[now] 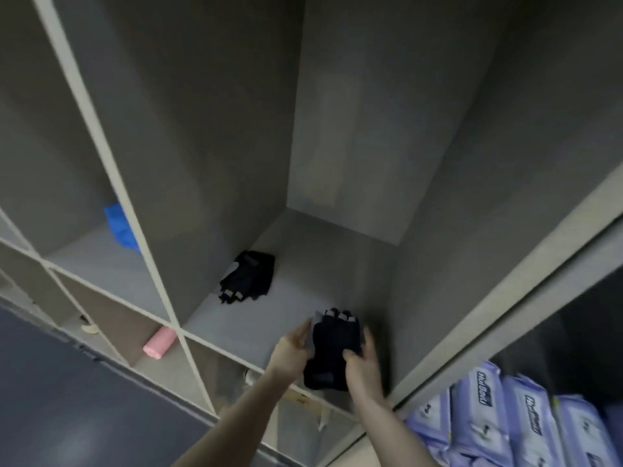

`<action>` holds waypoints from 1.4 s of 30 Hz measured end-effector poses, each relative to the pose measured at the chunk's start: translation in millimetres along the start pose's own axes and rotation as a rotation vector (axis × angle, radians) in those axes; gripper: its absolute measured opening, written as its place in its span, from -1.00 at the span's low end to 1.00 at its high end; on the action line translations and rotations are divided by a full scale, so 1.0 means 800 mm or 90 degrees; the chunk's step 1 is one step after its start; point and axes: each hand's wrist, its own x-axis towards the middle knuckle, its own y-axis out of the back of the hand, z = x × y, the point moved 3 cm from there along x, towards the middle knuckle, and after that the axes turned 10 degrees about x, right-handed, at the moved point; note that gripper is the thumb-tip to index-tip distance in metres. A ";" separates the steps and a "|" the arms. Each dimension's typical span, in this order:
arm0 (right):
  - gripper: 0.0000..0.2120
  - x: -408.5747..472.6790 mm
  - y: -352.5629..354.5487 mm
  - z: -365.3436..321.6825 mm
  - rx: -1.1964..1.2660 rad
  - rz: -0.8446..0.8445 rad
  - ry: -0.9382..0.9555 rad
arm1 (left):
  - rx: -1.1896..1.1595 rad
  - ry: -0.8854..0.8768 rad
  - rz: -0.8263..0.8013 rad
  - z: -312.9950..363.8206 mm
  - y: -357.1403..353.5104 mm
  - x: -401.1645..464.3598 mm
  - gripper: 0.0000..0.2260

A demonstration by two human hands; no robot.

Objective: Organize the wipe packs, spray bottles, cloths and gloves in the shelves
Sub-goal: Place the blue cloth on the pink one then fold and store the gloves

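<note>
We've got both hands on a black glove (pixel 332 348), left hand (pixel 291 348) pinching one side, right hand (pixel 362 360) gripping the other, over the shelf's (pixel 303 298) front edge, probably to lay it flat near the other glove (pixel 247 276) farther back.

Held gloves (pixel 333 348): black, fingerless, grey tabs at the finger ends; gripped between the left hand (pixel 292 350) and right hand (pixel 364 365) above the front edge of the tall compartment, finger ends pointing inward.
Second gloves (pixel 246 277): black, same make; lying flat on the floor of that compartment, against its left wall, well apart from the held pair.
Blue cloth (pixel 121 227): crumpled, in the compartment to the left, partly hidden by the divider.
Pink roll (pixel 160 342): lying in a lower compartment, tilted; kind cannot be told.
Wipe packs (pixel 505 423): lilac, dark lettering, standing in a row in the lower right compartment.
</note>
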 end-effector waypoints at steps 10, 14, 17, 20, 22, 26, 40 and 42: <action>-0.12 0.009 0.005 0.080 -0.418 -0.006 0.258 | 0.370 -0.226 -0.033 -0.020 -0.016 0.031 -0.64; -0.40 0.025 0.004 0.129 -0.647 -0.030 0.316 | 0.794 -0.494 -0.084 -0.025 -0.021 0.019 -0.51; -0.22 0.006 -0.003 0.119 -0.716 -0.071 0.263 | 0.853 -0.368 -0.264 -0.040 -0.025 0.018 -0.45; -0.31 0.005 -0.005 0.119 -0.762 -0.065 0.241 | 0.846 -0.382 -0.287 -0.038 -0.023 0.013 -0.48; -0.31 0.005 -0.007 0.114 -0.805 -0.049 0.218 | 0.859 -0.386 -0.301 -0.037 -0.019 0.011 -0.49; -0.11 -0.001 -0.014 0.092 -0.827 -0.075 0.161 | 0.833 -0.376 -0.270 -0.037 -0.011 0.019 -0.49; -0.32 0.029 -0.011 0.017 -0.654 -0.267 -0.066 | 0.751 -0.074 0.004 -0.061 0.164 0.128 -0.42; -0.32 0.031 -0.009 0.017 -0.625 -0.260 -0.081 | 0.747 -0.062 -0.007 -0.067 0.161 0.130 -0.37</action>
